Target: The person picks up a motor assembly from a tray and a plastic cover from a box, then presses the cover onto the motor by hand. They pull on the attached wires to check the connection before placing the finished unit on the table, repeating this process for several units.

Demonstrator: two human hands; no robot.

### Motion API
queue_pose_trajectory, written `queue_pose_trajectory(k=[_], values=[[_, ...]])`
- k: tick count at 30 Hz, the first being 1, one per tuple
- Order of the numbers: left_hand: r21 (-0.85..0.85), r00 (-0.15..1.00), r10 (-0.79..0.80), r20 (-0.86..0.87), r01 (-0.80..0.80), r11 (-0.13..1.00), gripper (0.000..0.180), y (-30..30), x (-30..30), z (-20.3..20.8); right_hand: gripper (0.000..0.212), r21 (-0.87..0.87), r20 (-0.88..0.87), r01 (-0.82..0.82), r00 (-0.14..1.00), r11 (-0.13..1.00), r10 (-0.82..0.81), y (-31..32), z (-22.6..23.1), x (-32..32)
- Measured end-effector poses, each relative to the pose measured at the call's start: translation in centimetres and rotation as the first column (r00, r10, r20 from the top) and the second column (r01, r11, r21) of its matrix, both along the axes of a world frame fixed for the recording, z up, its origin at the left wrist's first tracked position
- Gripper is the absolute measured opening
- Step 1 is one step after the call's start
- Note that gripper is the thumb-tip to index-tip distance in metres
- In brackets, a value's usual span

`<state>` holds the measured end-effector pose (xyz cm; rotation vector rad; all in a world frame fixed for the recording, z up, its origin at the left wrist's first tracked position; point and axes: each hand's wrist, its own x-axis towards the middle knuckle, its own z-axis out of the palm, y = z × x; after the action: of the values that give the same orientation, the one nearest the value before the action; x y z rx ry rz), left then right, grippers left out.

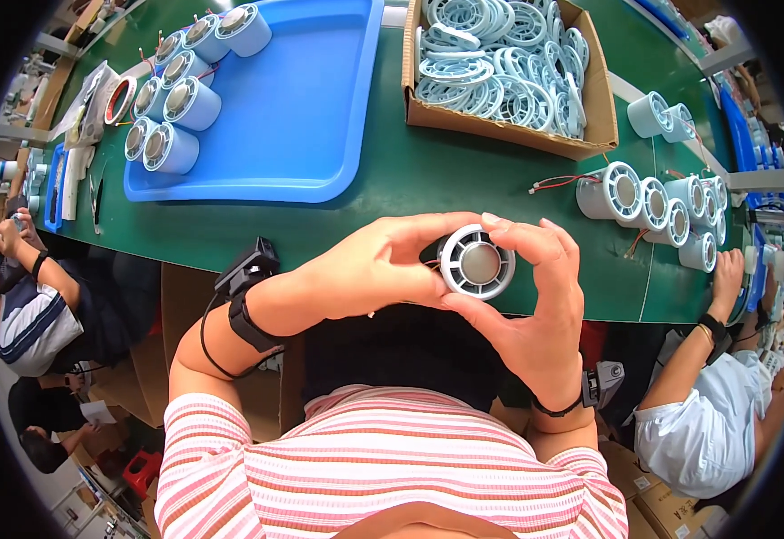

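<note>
held unit: one small round fan unit (476,261), white grille ring around a grey metallic hub, over the near edge of the surface, between both hands
left hand (381,268): fingers curled round the unit's dark rear, pinching it from the left
right hand (535,310): thumb and fingertips closed on the white rim from the right and below
tray units: eight pale blue cylinders (190,103) with metal faces on a blue plastic tray (302,108), along its left edge
right cluster: about nine similar units (616,191), red wires trailing
box: one cardboard box (589,108) heaped with pale blue grille rings (500,54), too many to count
surface: green matte bench top (410,180)
room: other people seated left and right; a co-worker's hand (727,269) rests at the right edge
</note>
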<state>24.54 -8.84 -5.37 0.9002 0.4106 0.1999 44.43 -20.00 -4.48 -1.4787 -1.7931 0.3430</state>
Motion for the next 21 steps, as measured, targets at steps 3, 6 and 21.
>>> queue_pose_trajectory(k=[3,6,21], values=[[-0.136,0.996,0.008,-0.094,-0.02,0.99,0.066,0.1,0.4,1.0,0.071,-0.017,-0.007,0.009,1.0,1.0,-0.009,0.1,-0.2,0.0],[-0.199,0.99,0.011,-0.141,-0.039,0.979,0.065,0.3,0.5,1.0,0.07,-0.01,-0.047,0.021,0.999,1.0,-0.021,0.1,-0.4,-0.3],[0.617,0.85,0.521,-0.083,-0.366,0.696,0.046,-4.1,0.0,0.8,0.071,0.102,0.443,0.126,0.883,0.987,-0.159,1.7,0.2,1.5]])
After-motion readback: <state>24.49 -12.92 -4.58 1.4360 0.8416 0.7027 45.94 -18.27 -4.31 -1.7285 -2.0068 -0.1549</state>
